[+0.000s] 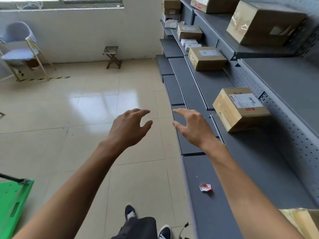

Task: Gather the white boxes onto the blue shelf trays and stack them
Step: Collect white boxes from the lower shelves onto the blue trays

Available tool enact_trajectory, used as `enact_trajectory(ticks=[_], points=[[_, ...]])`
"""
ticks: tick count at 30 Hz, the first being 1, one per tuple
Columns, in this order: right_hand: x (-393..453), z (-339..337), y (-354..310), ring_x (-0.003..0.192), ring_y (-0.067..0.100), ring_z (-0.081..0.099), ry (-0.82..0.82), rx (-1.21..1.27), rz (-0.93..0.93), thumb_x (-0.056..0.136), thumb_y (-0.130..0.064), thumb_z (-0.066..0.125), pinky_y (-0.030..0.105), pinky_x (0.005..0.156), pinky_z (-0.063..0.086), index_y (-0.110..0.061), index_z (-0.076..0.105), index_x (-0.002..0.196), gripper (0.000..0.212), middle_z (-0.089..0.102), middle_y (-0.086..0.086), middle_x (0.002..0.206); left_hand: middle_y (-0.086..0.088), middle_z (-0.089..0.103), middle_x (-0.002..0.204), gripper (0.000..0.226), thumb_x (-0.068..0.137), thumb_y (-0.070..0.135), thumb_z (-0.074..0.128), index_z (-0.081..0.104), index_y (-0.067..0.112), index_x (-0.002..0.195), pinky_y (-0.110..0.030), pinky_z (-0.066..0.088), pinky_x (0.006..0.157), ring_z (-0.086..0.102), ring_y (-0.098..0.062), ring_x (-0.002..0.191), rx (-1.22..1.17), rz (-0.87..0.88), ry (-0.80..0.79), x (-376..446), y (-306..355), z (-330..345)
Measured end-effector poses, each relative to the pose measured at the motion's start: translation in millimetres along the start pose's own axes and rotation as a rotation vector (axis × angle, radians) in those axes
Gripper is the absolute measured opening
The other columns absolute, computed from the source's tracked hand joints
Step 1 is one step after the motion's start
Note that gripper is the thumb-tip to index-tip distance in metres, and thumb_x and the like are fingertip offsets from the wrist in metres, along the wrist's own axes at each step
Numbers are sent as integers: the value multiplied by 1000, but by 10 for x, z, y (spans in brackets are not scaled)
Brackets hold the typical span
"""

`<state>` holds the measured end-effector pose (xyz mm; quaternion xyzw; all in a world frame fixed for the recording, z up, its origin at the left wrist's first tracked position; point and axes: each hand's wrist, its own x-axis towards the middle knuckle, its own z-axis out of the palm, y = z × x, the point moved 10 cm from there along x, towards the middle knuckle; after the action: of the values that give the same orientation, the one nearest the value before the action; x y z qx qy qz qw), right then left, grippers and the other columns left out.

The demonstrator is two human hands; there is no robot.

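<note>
From the head view, your left hand [128, 125] and right hand [193, 125] reach forward side by side, fingers spread and loosely bent, holding nothing. The left hangs over the cream tiled floor [86, 118]; the right is over the front edge of the dark blue-grey metal shelf trays [241, 169]. The small white boxes [189, 43] sit far down the shelf, well apart from both hands, between two brown cardboard cartons. A nearer taped brown carton with a printed label [240, 108] stands just right of your right hand. A crumpled red-and-white paper scrap [205, 187] lies on the tray beside your right forearm.
</note>
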<state>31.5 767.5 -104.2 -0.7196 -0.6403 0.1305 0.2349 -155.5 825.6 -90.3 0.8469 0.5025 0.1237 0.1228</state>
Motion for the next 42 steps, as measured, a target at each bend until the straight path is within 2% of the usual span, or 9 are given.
enact_trajectory(ticks=[5,15,26,33,42], points=[[504,171,221,134,19,47,-47,3,24,97,-34,59,46,109,42,-26,53,143,47,56,-6,145,12,56,144,45,100,48,52,54,34,142,-35,45,92,53,-16,129,-16,11,-30,525,-69,157],[2064,593,137,137,18,44,-111,-28,45,97,-36,59,45,110,42,-27,53,143,47,55,-6,146,9,56,144,46,100,47,52,53,32,144,-36,46,94,52,-18,130,-12,-2,-55,1926,-958,187],[3432,734,277,132,17,48,-96,-39,75,96,-37,60,43,108,42,-27,57,138,43,58,-9,141,9,56,145,46,100,47,52,53,32,143,-37,44,98,51,-17,132,-33,9,-58,3201,-1483,171],[4453,816,769,135,17,45,-128,-6,83,97,-37,60,43,110,41,-27,57,139,43,57,-7,143,8,55,145,47,101,48,50,51,31,145,-38,43,99,50,-19,131,54,35,-121,4227,-1525,434],[5933,490,1367,137,19,44,-103,50,53,97,-38,59,43,110,41,-27,57,140,44,56,-4,145,7,57,143,46,100,48,51,53,30,143,-40,46,97,52,-19,129,81,17,-60,5797,-1326,336]])
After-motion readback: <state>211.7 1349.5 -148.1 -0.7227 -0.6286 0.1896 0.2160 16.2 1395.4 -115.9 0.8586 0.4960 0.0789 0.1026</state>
